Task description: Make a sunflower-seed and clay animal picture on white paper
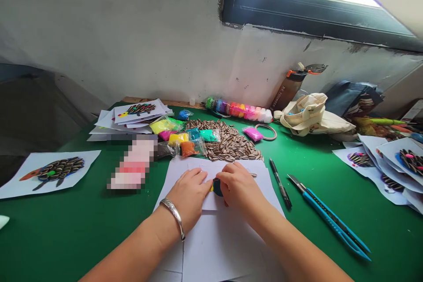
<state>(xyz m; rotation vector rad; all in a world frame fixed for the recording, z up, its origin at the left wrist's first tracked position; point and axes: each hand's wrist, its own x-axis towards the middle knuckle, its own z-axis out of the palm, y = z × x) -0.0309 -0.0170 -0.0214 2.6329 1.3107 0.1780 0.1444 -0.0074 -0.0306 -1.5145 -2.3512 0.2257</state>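
Both my hands rest on a stack of white paper sheets (218,238) at the near middle of the green table (82,224). My left hand (189,194), with a silver bracelet on the wrist, and my right hand (238,187) meet over a small dark blue lump of clay (217,187) with a bit of yellow beside it. The fingers of both hands are curled and press on that lump. Just beyond the paper lies a pile of striped sunflower seeds (228,141).
Small bags of coloured clay (180,136) lie left of the seeds, a row of clay pots (239,110) by the wall. A black pen (280,183) and a blue utility knife (330,218) lie right of the paper. Finished seed pictures (49,172) sit left, back left and right.
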